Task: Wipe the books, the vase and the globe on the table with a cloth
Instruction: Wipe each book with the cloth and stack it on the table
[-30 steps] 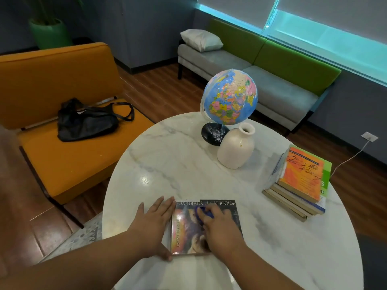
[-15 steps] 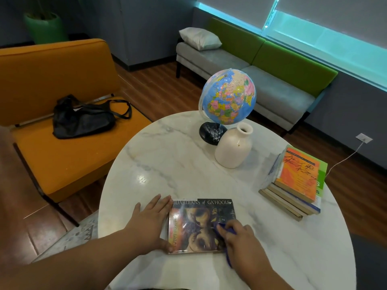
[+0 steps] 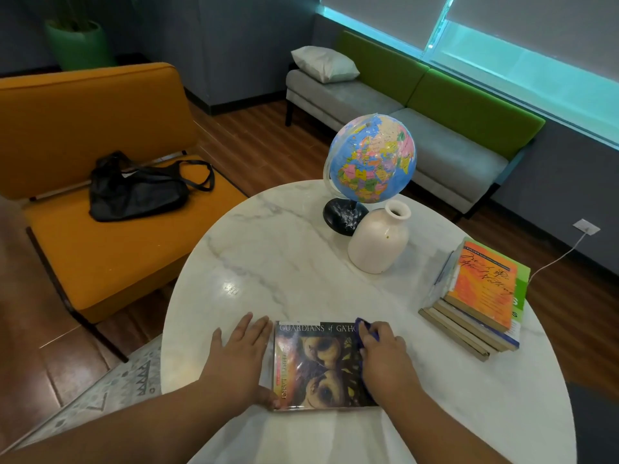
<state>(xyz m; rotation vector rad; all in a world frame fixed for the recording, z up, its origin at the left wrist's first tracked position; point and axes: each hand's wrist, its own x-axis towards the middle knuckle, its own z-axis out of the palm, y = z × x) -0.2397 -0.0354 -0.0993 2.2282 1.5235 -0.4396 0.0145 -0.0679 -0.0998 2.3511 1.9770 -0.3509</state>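
My left hand lies flat on the white marble worktop, fingers straight and close together. It sits against the left edge of the book, and my thumb touches the book's near left corner. The book lies flat near my edge of the worktop, cover up, with its title along the far edge.

My right hand rests on the right side of the cover, fingers bent over a blue cloth and pressing it onto the book. Only a little of the cloth shows, at my fingertips and along the inner side of the hand.

Further back stands the globe on its black base. The cream vase stands upright just in front of it, close to the base. To the right, near the rim, sits a stack of books with an orange cover on top, well apart from the one under my hands.

Off the worktop to the left, a black bag lies on an orange chair. Behind, a white pillow rests on a grey and green sofa.
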